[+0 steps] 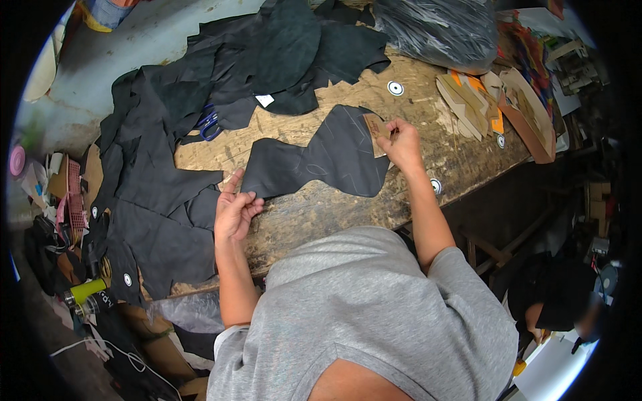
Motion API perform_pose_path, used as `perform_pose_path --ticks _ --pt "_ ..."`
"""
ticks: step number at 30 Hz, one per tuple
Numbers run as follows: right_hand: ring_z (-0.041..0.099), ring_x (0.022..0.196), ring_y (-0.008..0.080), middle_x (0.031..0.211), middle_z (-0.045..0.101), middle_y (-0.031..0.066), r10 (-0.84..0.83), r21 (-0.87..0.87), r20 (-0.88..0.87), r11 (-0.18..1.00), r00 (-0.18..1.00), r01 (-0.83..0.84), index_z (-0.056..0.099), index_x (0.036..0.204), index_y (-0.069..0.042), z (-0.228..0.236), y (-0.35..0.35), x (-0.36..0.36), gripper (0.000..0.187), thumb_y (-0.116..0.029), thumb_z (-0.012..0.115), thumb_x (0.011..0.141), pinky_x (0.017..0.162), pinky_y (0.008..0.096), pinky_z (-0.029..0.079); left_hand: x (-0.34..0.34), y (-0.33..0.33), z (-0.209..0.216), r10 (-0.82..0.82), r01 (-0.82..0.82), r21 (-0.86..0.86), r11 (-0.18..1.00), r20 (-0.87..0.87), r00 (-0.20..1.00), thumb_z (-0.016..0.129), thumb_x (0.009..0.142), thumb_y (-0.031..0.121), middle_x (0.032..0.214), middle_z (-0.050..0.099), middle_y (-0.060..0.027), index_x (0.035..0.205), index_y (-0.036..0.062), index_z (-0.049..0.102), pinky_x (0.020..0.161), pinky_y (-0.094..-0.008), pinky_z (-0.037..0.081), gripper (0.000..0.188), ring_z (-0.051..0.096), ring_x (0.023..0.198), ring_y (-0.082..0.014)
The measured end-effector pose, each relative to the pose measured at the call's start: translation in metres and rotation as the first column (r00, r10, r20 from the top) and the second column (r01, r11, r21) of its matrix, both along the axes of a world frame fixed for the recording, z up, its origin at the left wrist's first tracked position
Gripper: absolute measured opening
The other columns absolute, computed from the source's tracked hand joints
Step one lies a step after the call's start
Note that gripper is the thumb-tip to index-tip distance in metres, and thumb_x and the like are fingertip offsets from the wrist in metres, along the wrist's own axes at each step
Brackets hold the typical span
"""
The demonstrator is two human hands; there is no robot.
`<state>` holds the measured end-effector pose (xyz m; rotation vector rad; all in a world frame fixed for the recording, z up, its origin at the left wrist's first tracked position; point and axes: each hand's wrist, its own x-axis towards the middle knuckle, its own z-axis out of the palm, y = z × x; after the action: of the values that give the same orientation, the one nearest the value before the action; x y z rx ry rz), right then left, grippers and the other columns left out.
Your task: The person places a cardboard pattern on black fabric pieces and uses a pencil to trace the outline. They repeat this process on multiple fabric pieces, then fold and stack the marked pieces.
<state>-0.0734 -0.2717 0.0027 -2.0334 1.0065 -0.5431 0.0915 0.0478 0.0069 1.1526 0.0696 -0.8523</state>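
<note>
A black leather piece (321, 159) lies flat in the middle of the wooden tabletop (321, 214). The left hand (234, 210) rests at its lower left corner, and its grip is closed with fingers pinching the edge. The right hand (401, 144) sits at the upper right edge, fingers closed on a small brown cardboard template (374, 125) (whether it also holds a pen, I cannot tell). More black leather scraps (167, 134) lie to the left, with blue scissors (209, 122) among them, and cardboard patterns (488, 100) are at the right.
</note>
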Motion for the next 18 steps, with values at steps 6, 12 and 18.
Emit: perform_pose_path --ticks 6,12,18 --pt "0.048 0.064 0.0065 0.073 0.054 -0.0017 0.161 0.250 0.155 0.948 0.975 -0.197 0.056 0.082 -0.002 0.017 -0.007 -0.008 0.019 0.002 0.068 0.068 0.059 0.0222 0.040 -0.006 0.006 0.015 -0.153 0.051 0.289 0.956 0.344 0.926 0.051 0.079 -0.007 0.095 0.065 -0.0115 0.126 -0.0104 0.048 0.058 -0.0239 0.054 0.047 0.063 0.065 -0.0121" --pt "0.052 0.063 0.0064 0.072 0.058 0.0008 0.162 0.349 0.352 0.891 0.922 -0.290 0.056 0.083 -0.001 0.029 -0.012 -0.014 0.018 0.002 0.068 0.070 0.057 0.0224 0.043 -0.002 0.008 0.025 -0.137 -0.060 0.308 0.950 0.580 0.803 0.051 0.080 -0.007 0.105 0.064 -0.0121 0.125 -0.0109 0.050 0.066 -0.0233 0.053 0.046 0.061 0.082 -0.0104" --pt "0.055 0.067 0.0065 0.080 0.061 0.0031 -0.017 0.342 0.530 0.919 0.848 -0.196 0.057 0.088 0.000 -0.025 0.017 -0.016 0.017 0.000 0.068 0.075 0.058 0.0198 0.045 0.012 0.018 0.025 -0.040 -0.185 0.282 0.941 0.638 0.769 0.048 0.082 -0.006 0.111 0.061 -0.0146 0.126 -0.0101 0.050 0.068 -0.0248 0.055 0.044 0.063 0.083 -0.0126"
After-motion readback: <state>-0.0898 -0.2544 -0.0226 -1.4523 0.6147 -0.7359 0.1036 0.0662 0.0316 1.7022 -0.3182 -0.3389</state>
